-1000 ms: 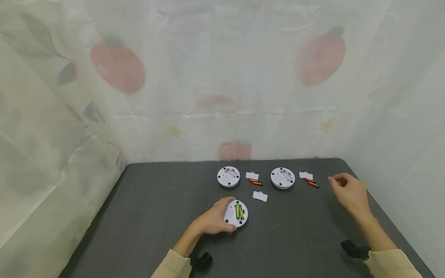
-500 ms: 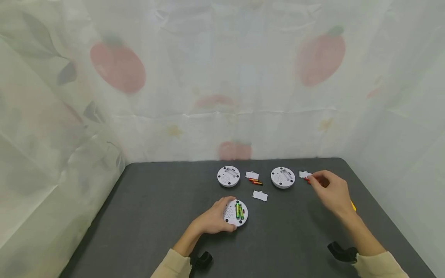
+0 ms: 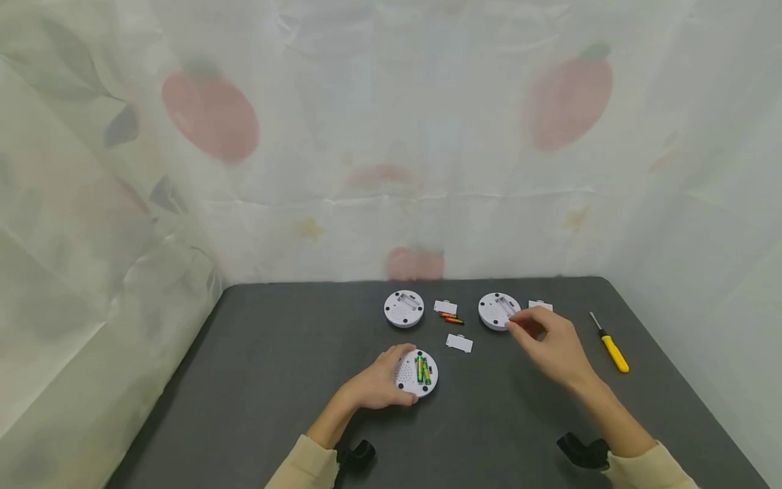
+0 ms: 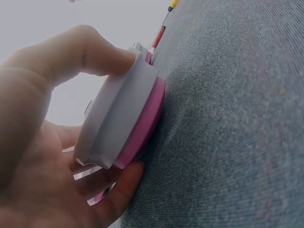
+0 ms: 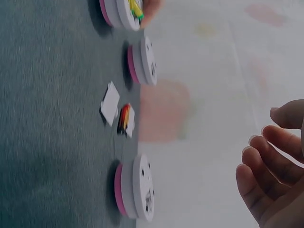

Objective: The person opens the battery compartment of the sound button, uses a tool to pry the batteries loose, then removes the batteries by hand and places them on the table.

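Note:
My left hand (image 3: 381,382) grips the side of a round white device (image 3: 406,386), thumb and fingers on opposite edges. Its pink underside faces the table in the left wrist view. Two green batteries (image 3: 423,371) lie in its open compartment. My right hand (image 3: 552,343) hangs above the table with loosely bent fingers. The right wrist view shows this hand (image 5: 273,166) holding nothing. From the head it appears just in front of a second round device (image 3: 496,310), whose battery slot has nothing in it. A white battery cover (image 3: 459,343) lies between the hands.
A third round device (image 3: 404,309) stands at the back, beside another cover (image 3: 445,307) and two red batteries (image 3: 452,318). One more cover (image 3: 540,305) shows behind my right hand. A yellow-handled screwdriver (image 3: 613,352) lies at the right. A printed curtain (image 3: 391,136) hangs behind the table.
My right hand has moved left from the table's right side, uncovering the screwdriver and now hiding the red batteries at the right. My left hand keeps its hold on the device.

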Action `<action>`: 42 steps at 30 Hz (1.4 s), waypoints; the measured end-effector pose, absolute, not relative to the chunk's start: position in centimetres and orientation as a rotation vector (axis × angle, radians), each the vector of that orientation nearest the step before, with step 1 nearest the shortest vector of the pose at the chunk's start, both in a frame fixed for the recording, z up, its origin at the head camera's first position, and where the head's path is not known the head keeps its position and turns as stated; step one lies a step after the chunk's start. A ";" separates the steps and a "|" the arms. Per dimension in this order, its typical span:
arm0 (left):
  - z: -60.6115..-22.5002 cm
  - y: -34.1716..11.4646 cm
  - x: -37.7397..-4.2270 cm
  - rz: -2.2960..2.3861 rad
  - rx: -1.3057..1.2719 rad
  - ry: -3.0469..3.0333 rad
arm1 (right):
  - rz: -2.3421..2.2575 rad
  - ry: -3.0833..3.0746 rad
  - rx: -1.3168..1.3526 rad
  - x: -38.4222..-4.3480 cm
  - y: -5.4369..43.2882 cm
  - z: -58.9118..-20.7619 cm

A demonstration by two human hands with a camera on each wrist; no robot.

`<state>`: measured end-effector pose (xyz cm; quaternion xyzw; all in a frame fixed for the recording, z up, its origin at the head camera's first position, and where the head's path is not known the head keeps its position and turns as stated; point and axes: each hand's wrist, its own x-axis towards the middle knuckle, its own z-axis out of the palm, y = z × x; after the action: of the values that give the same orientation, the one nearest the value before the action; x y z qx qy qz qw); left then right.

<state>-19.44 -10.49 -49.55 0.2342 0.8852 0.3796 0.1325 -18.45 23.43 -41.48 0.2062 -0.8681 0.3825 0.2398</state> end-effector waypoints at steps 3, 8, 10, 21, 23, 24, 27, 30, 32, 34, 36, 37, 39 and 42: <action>-49.5 -10.5 -19.4 1.096 0.679 2.574 | 1.063 -2.355 0.622 -18.4 22.7 -41.7; -49.5 -10.5 -19.3 1.091 0.674 2.577 | 1.101 -2.344 0.708 -18.2 21.2 -42.2; -49.5 -10.5 -19.3 1.094 0.671 2.577 | 1.120 -2.345 0.745 -18.2 20.6 -42.5; -49.4 -10.4 -19.3 1.088 0.662 2.577 | 1.137 -2.416 0.931 -18.2 17.7 -44.1; -49.4 -10.4 -19.4 1.086 0.666 2.580 | 1.140 -2.432 0.947 -18.2 17.3 -44.4; -49.4 -10.4 -19.4 1.086 0.671 2.581 | 1.140 -2.443 0.952 -18.2 17.0 -44.6; -49.3 -10.4 -19.3 1.082 0.663 2.572 | 1.147 -2.470 0.978 -18.2 16.4 -45.1; -49.2 -10.5 -19.4 1.084 0.654 2.565 | 1.155 -2.501 1.007 -18.2 15.7 -45.6; -49.1 -10.5 -19.4 1.081 0.648 2.567 | 1.154 -2.518 1.022 -18.3 15.2 -45.8; -49.1 -10.5 -19.4 1.082 0.649 2.566 | 1.135 -2.537 1.031 -18.4 14.8 -46.1; -49.1 -10.5 -19.4 1.085 0.649 2.563 | 1.110 -2.541 1.044 -18.5 14.4 -46.5; -49.1 -10.5 -19.4 1.085 0.650 2.562 | 1.098 -2.542 1.053 -18.6 14.3 -46.7; -49.1 -10.5 -19.4 1.084 0.653 2.559 | 1.078 -2.543 1.075 -18.7 14.0 -47.1; -49.1 -10.4 -19.4 1.082 0.652 2.557 | 1.076 -2.552 1.094 -18.7 13.7 -47.6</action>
<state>-19.44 -10.42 -49.09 0.2261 0.8872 0.3753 0.1442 -18.72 13.73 -47.55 0.3660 -0.8542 0.3602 0.0818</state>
